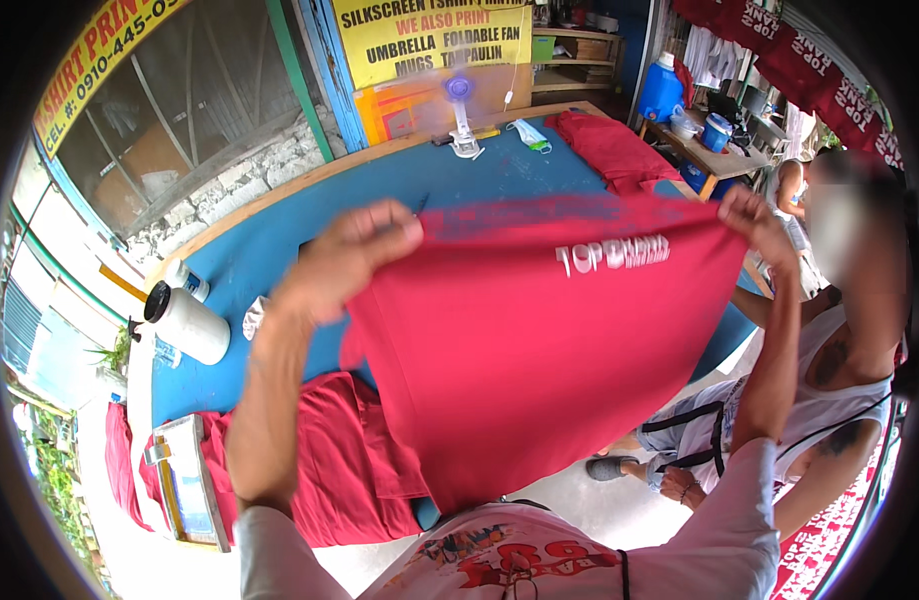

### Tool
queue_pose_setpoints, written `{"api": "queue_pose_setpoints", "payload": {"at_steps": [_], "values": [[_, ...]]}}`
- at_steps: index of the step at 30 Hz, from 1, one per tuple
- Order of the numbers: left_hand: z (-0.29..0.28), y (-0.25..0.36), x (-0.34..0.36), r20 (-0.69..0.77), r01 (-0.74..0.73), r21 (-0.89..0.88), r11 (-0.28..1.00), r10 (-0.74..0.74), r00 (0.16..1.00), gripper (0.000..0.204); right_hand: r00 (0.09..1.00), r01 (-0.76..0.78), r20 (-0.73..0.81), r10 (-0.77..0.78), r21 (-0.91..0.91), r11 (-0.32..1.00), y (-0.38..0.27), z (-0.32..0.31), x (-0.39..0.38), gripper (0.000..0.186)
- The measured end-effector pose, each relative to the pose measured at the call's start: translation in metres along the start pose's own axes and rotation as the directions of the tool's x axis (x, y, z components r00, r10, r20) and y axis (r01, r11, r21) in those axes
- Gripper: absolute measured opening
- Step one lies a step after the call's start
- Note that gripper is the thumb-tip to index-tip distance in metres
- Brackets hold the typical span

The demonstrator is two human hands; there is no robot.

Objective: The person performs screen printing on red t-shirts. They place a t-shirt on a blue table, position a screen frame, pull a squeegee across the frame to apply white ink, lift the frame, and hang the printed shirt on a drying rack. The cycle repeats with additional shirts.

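A red cloth (559,330) with a small white print near its upper edge hangs stretched between my hands, over the near side of the table. My left hand (354,250) pinches its upper left corner. At the upper right corner, my right hand (754,215) has its fingers closed on the fabric. The cloth's lower edge falls close to my shirt front. Beneath and left of it, more red cloth (324,450) lies in folds. A framed printing screen (187,480) rests on red fabric at the near left.
On the blue table (249,235) stand a white tub (189,325) with a dark rim, a small white fan (464,130) and a face mask (529,135). Folded red cloth (619,150) lies at the far right. A person (829,370) in a white sleeveless top is close on my right.
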State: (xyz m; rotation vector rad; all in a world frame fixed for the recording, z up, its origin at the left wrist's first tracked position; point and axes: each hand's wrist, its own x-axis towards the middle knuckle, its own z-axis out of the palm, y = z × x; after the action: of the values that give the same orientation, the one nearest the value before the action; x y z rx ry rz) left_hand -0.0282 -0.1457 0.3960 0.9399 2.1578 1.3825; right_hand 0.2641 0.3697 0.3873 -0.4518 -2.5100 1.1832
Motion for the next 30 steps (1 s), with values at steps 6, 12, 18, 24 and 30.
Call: {"api": "queue_pose_setpoints", "payload": {"at_steps": [6, 12, 18, 24, 30], "values": [[-0.089, 0.102, 0.164, -0.191, -0.378, 0.463, 0.802, 0.507, 0.84, 0.028, 0.877, 0.254, -0.287, -0.385, -0.404, 0.879, -0.096, -0.104, 0.097, 0.04], [-0.138, 0.176, 0.203, -0.202, -0.487, 0.762, 0.427, 0.871, 0.447, 0.017, 0.752, 0.326, -0.412, -0.514, -0.445, 0.834, -0.153, -0.137, 0.118, 0.022], [-0.137, 0.192, 0.112, -0.23, -0.53, 0.712, 0.462, 0.865, 0.446, 0.023, 0.583, 0.429, -0.571, -0.578, -0.388, 0.816, -0.184, -0.121, 0.052, 0.027], [-0.109, 0.136, -0.008, -0.276, -0.605, 0.595, 0.528, 0.842, 0.463, 0.035, 0.672, 0.338, -0.465, -0.577, -0.5, 0.797, -0.172, -0.097, -0.083, 0.05], [-0.077, 0.031, -0.16, -0.234, -0.62, 0.455, 0.639, 0.758, 0.609, 0.013, 0.693, 0.028, -0.627, -0.355, -0.468, 0.883, -0.143, -0.01, -0.287, 0.023]]}}
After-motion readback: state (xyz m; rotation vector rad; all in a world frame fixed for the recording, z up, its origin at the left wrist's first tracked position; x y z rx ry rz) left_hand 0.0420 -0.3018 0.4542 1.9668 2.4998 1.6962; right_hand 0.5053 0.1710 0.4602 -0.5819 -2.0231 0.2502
